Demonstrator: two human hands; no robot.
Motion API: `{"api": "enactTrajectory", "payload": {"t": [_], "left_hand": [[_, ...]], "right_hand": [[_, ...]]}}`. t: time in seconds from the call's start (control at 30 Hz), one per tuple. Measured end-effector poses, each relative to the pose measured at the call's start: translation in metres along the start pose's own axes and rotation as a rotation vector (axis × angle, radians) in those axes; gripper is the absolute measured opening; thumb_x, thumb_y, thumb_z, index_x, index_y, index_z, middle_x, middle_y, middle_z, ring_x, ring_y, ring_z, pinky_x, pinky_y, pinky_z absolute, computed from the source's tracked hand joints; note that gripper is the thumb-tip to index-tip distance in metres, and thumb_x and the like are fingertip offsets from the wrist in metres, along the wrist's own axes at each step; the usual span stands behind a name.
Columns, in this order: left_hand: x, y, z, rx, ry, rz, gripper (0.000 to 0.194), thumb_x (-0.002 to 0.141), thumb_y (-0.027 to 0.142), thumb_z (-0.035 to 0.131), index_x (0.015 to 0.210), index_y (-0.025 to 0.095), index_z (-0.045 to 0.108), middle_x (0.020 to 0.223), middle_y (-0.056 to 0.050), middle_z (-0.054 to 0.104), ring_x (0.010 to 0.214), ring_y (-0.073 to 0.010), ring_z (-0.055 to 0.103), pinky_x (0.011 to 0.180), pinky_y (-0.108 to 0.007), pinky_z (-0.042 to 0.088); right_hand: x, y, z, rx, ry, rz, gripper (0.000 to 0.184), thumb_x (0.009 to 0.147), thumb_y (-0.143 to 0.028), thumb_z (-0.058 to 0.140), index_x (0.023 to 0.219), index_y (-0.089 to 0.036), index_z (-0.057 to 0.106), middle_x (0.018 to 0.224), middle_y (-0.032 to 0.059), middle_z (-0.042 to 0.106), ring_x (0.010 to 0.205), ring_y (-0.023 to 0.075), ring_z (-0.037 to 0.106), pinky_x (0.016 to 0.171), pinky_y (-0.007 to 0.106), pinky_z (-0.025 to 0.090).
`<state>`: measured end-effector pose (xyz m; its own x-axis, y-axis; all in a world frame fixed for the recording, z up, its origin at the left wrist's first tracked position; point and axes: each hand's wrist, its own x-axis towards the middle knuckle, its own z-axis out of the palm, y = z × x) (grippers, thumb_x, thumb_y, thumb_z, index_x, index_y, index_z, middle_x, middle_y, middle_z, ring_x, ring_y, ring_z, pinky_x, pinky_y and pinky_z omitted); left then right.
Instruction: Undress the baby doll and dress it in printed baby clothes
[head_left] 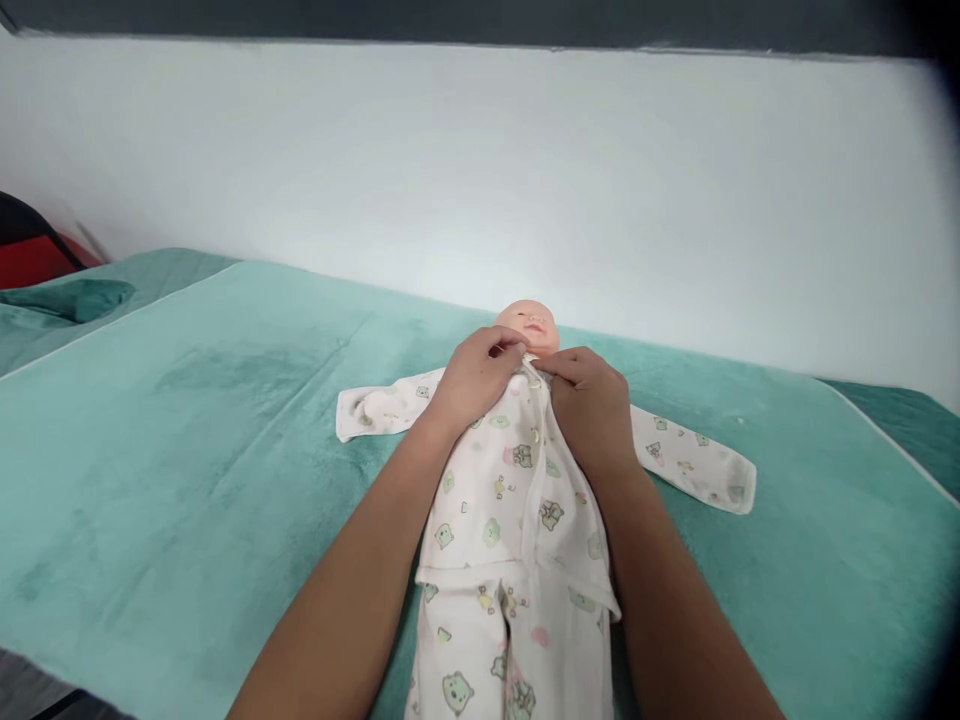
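A baby doll (531,318) lies on its back, its head toward the wall. It wears a white baby jacket (491,490) printed with green bears, and matching trousers (457,670). Both sleeves stretch out sideways. At the neck, my left hand (484,370) pinches the jacket's collar edge between thumb and fingers. Opposite it, my right hand (591,400) grips the other side of the collar, its index finger pointing at the neckline. The front edges meet down the middle, where a small snap shows on the chest. My fingertips partly hide the collar.
A teal plush blanket (187,480) covers the surface beneath the doll. Behind it rises a white wall (480,170) with a dark band on top. A red and black item (34,255) sits at the far left, near a folded dark green cloth (71,298).
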<state>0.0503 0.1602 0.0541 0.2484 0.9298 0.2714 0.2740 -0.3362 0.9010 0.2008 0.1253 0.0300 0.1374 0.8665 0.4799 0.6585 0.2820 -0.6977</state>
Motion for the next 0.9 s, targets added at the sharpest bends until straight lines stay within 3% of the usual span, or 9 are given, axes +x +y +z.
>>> {"api": "enactTrajectory", "payload": {"t": [0.13, 0.3, 0.47, 0.63, 0.73, 0.9], "left_hand": [[-0.013, 0.002, 0.000, -0.042, 0.087, 0.021, 0.021, 0.091, 0.032, 0.050, 0.091, 0.020, 0.068, 0.096, -0.001, 0.069, 0.089, -0.0150, 0.059, 0.084, -0.027, 0.044], [-0.032, 0.007, -0.001, -0.041, 0.026, -0.003, 0.020, 0.090, 0.036, 0.053, 0.086, 0.021, 0.065, 0.086, 0.001, 0.064, 0.077, -0.0135, 0.054, 0.072, -0.025, 0.042], [-0.034, 0.008, -0.009, 0.001, -0.097, 0.049, 0.014, 0.086, 0.030, 0.059, 0.085, 0.022, 0.070, 0.098, -0.001, 0.066, 0.091, -0.0156, 0.058, 0.082, -0.027, 0.043], [-0.033, 0.010, -0.021, -0.009, -0.224, 0.076, 0.016, 0.086, 0.031, 0.060, 0.093, 0.023, 0.072, 0.107, -0.003, 0.066, 0.100, -0.0179, 0.060, 0.089, -0.029, 0.043], [-0.033, 0.009, -0.025, -0.009, -0.260, 0.102, 0.016, 0.087, 0.033, 0.060, 0.093, 0.024, 0.072, 0.106, -0.003, 0.066, 0.100, -0.0181, 0.059, 0.090, -0.030, 0.043], [-0.032, 0.005, -0.028, -0.033, -0.309, 0.153, 0.011, 0.086, 0.030, 0.062, 0.088, 0.024, 0.071, 0.100, -0.002, 0.065, 0.103, -0.0176, 0.058, 0.092, -0.029, 0.042]], "right_hand": [[-0.008, -0.008, -0.001, 0.031, 0.005, 0.031, 0.028, 0.088, -0.018, 0.047, 0.097, -0.025, 0.072, 0.104, 0.0056, 0.067, 0.104, 0.0229, 0.057, 0.090, 0.039, 0.044], [-0.028, -0.021, -0.004, 0.061, 0.108, 0.044, 0.015, 0.092, -0.034, 0.054, 0.086, -0.023, 0.063, 0.092, 0.0051, 0.063, 0.086, 0.0196, 0.057, 0.076, 0.034, 0.044], [-0.038, -0.031, -0.014, -0.014, -0.026, 0.074, 0.022, 0.087, -0.045, 0.060, 0.088, -0.023, 0.056, 0.089, 0.0033, 0.059, 0.078, 0.0186, 0.052, 0.072, 0.033, 0.041], [-0.038, -0.046, -0.022, -0.167, -0.135, 0.137, 0.016, 0.085, -0.035, 0.056, 0.075, -0.024, 0.051, 0.075, 0.0008, 0.057, 0.065, 0.0173, 0.046, 0.060, 0.031, 0.033], [-0.038, -0.046, -0.022, -0.059, -0.111, 0.215, 0.012, 0.084, -0.032, 0.055, 0.076, -0.024, 0.057, 0.068, -0.0012, 0.057, 0.062, 0.0166, 0.047, 0.059, 0.030, 0.033], [-0.036, -0.032, -0.021, 0.376, -0.063, 0.379, 0.016, 0.083, -0.037, 0.059, 0.077, -0.023, 0.062, 0.067, -0.0030, 0.055, 0.061, 0.0139, 0.044, 0.057, 0.027, 0.034]]}}
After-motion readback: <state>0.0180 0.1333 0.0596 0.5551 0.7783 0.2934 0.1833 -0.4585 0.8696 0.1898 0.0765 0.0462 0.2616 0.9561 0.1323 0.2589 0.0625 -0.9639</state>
